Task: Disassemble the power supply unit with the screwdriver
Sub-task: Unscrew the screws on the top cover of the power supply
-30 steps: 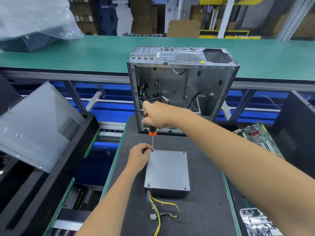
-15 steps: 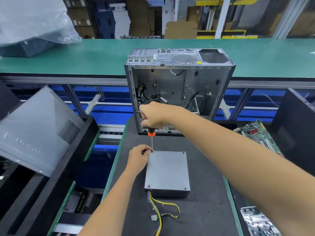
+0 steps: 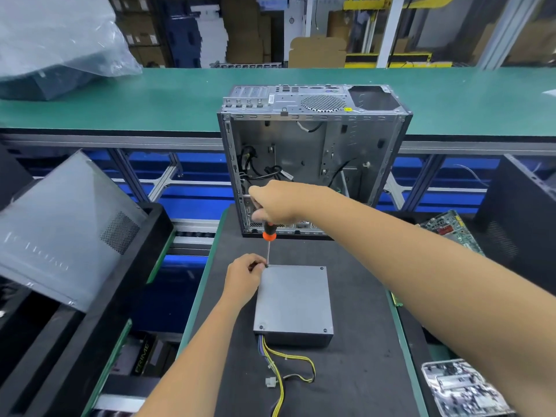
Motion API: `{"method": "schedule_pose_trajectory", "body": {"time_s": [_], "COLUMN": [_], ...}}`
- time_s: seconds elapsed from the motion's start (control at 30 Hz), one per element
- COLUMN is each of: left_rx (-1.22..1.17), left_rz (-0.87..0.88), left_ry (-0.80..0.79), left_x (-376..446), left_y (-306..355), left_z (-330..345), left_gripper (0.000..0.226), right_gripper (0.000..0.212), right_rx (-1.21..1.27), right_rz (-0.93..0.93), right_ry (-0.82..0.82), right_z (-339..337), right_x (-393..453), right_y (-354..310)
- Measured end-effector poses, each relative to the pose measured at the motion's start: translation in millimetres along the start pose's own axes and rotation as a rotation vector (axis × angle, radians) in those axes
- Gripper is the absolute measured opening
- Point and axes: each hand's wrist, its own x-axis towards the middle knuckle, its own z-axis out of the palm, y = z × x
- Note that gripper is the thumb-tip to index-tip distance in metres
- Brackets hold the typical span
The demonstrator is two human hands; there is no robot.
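The power supply [image 3: 293, 302] lies flat on the dark mat of the desk [image 3: 361, 371], its yellow wires trailing toward the person. Little has changed over the last second — the screwdriver [image 3: 268, 240] stays upright on the far-left corner screw, so that screw is probably still being worked loose. The right hand [image 3: 275, 206] grips the orange-and-black handle; the left hand [image 3: 243, 279] pinches near the tip. Smooth grey sheet-metal box; bare steel computer case [image 3: 313, 161] behind

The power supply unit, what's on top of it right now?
On the power supply unit lid: the screwdriver tip at the far-left corner, steadied by the left hand, and three corner screws. The fourth screw is hidden beneath the tip.
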Motion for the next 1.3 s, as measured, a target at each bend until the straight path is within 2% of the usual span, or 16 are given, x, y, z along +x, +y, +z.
{"method": "schedule_pose_trajectory", "body": {"time_s": [0.13, 0.23, 0.33, 0.4, 0.5, 0.57, 0.67, 0.77, 0.8, 0.87, 0.9, 0.97, 1.07, 1.17, 1.27, 1.3], "left_rx": [-0.01, -0.004, 0.003, 0.006, 0.007, 0.004, 0.009, 0.021, 0.023, 0.023, 0.022, 0.021, 0.015, 0.015, 0.0, -0.006], "left_rz": [-0.005, 0.0, 0.007, 0.002, -0.001, 0.003, 0.017, 0.013, 0.012, 0.008, 0.005, 0.005, 0.005, -0.007, 0.002, 0.004], "left_ry": [0.005, 0.008, 0.01, 0.008, 0.01, 0.011, 0.013, 0.014, 0.013, 0.012, 0.012, 0.014, 0.016, 0.015, 0.022, 0.025], "left_x": [-0.3, -1.8, -2.8, -3.0, -2.9, -3.0, -2.9, -3.1, -3.1, -3.2, -3.5, -3.7, -3.6, -3.3, -3.9, -4.4], "left_y": [0.3, 1.5, 2.0, 2.3, 2.1, 3.1, 3.4, 3.9, 3.7, 3.2, 3.2, 3.5, 4.8, 4.1, 2.7, 2.8], "left_z": [0.1, -0.8, -0.3, -0.3, 0.3, 0.5, 0.8, 0.1, -0.1, 0.4, 0.3, 0.1, 0.4, 0.6, 0.7, 0.8], "left_gripper": [0.019, 0.019, 0.02, 0.019, 0.018, 0.02, 0.02, 0.018, 0.017, 0.017, 0.018, 0.018, 0.017, 0.017, 0.017, 0.017], "right_gripper": [0.028, 0.019, 0.027, 0.033, 0.006, 0.02, 0.012, 0.041, 0.038, 0.016, 0.015, 0.029, 0.017, 0.029, 0.01, 0.013], "right_rx": [0.205, 0.212, -0.042, -0.097, 0.158, 0.229, 0.166, -0.007, -0.002, 0.115, 0.178, 0.259, 0.144, 0.023, 0.124, 0.173], "right_rz": [-0.1, -0.065, 0.037, 0.047, -0.003, -0.041, -0.001, 0.095, 0.077, 0.017, -0.005, -0.028, 0.007, 0.078, 0.014, -0.003], "right_ry": [-0.061, -0.046, 0.047, 0.044, -0.067, -0.137, -0.042, 0.061, 0.062, -0.018, -0.065, -0.1, 0.046, 0.095, -0.011, -0.057], "right_z": [-7.3, -3.6, -1.2, 0.4, -4.1, -9.0, -4.0, 3.4, 4.2, 0.5, -1.9, -4.5, 0.3, 6.0, 0.1, -3.0], "right_x": [-3.6, -4.0, -3.8, -0.3, -1.3, -6.2, -7.8, -3.5, -2.5, -2.9, -4.6, -9.5, -9.2, -2.1, -0.3, -2.2], "right_y": [-4.4, -7.8, -9.8, -9.1, -8.5, -7.9, -10.2, -10.3, -10.8, -9.8, -9.7, -9.5, -13.6, -12.3, -11.0, -11.0]}}
